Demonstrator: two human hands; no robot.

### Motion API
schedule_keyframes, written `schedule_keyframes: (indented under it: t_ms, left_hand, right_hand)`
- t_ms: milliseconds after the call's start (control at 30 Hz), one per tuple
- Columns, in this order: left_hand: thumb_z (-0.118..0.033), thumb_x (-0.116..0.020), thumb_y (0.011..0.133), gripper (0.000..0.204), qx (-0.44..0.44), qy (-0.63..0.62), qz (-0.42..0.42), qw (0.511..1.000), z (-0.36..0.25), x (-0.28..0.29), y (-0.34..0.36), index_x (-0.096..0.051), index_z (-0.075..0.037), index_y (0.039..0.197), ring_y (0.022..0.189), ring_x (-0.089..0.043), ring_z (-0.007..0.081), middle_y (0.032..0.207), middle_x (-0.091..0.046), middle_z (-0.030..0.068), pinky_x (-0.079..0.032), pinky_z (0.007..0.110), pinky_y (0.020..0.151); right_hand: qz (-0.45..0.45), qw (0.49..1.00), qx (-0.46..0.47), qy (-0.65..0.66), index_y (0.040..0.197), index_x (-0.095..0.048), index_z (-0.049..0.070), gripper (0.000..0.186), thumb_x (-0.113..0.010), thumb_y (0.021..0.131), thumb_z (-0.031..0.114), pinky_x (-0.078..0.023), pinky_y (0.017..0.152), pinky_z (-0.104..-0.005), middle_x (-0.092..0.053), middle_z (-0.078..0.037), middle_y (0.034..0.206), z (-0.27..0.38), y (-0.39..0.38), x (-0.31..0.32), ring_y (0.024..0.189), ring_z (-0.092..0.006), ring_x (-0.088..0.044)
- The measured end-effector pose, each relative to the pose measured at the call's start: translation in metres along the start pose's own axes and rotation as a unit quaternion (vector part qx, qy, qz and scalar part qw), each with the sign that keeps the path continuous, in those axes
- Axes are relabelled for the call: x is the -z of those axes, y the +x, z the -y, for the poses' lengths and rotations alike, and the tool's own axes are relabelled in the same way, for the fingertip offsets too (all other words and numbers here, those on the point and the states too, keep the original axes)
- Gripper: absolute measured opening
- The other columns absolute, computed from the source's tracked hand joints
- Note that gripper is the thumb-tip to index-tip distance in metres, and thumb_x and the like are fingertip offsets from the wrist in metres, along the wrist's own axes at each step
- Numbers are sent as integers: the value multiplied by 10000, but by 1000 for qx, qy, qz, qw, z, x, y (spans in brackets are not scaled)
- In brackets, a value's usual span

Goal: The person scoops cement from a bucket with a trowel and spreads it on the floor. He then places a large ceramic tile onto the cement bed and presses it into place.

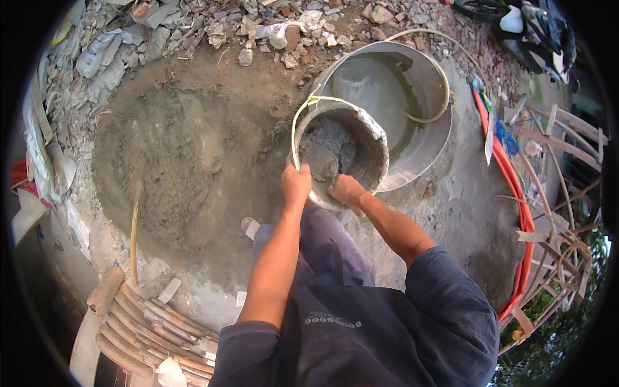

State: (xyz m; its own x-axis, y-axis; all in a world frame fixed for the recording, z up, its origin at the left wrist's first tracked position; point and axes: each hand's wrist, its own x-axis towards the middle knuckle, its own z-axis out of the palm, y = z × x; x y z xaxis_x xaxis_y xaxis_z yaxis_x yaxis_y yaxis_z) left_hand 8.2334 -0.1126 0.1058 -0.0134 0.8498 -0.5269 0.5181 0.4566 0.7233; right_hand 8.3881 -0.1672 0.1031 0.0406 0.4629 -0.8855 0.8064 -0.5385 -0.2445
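Observation:
A bucket (380, 161) with a worn, mortar-crusted rim stands tilted before me, with wet grey mortar (345, 138) inside. My left hand (296, 184) is closed around its left rim, beside the yellowish cord handle (297, 132). Over the near rim reaches my right hand (348, 191), closed on a trowel; a bit of its handle (356, 211) sticks out below the fist. The trowel's blade (325, 169) appears loaded with or sunk in mortar, so its outline is hard to make out. Right behind the bucket is a wide metal tub (425, 151) holding cloudy water.
A hose (445, 84) loops over the tub into the water. To the left spreads a mound of wet mortar (167, 161), with a long wooden handle (135, 235) near it. Rubble (290, 39) lines the back; stacked curved pieces (155, 329) lie front left; an orange-red tube (519, 206) runs along the right.

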Motion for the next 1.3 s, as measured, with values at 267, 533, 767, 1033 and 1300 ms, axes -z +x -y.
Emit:
schedule_keyframes:
  t_ms: [267, 533, 767, 1033, 1300]
  left_hand:
    - [-221, -499, 833, 514, 57, 18, -2, 998, -29, -15, -9, -469, -86, 1328, 1021, -589, 435, 1099, -627, 248, -458, 504, 865]
    - [-307, -507, 867, 520, 77, 95, 6, 992, -28, -28, -11, -457, -118, 1348, 1005, -608, 385, 1108, -636, 188, -469, 502, 833]
    - [-214, -597, 805, 432, 12, 51, -98, 994, -43, -53, -15, -566, -13, 1187, 886, -620, 425, 923, -653, 248, -485, 491, 774]
    - [-193, -597, 803, 453, -4, 75, -93, 993, -47, -63, -16, -555, -31, 1223, 990, -618, 384, 1147, -626, 200, -485, 468, 843]
    - [-206, -600, 806, 440, 5, 44, -95, 995, -47, -64, -13, -561, -22, 1204, 963, -613, 402, 1087, -631, 234, -479, 478, 824]
  right_hand:
    - [82, 947, 40, -308, 1020, -675, 10, 331, -466, 840, 193, -519, 866, -404, -671, -177, 1081, -31, -66, 110, 1001, -297, -660]
    - [108, 930, -54, -348, 1138, -674, 91, 306, -538, 878, 178, -513, 909, -360, -634, -56, 1225, -11, -14, 104, 1158, -233, -592]
    - [67, 931, -65, -353, 1114, -675, 70, 311, -519, 853, 131, -531, 868, -380, -649, -117, 1179, -43, -48, 139, 1104, -267, -622]
    - [4, 950, -108, -293, 1149, -648, 71, 329, -514, 855, 139, -520, 888, -378, -656, -117, 1158, -52, -8, 83, 1096, -269, -623]
    - [28, 976, -114, -182, 1068, -667, 16, 356, -488, 811, 185, -492, 920, -406, -645, -202, 1131, -69, -28, 88, 1086, -325, -617]
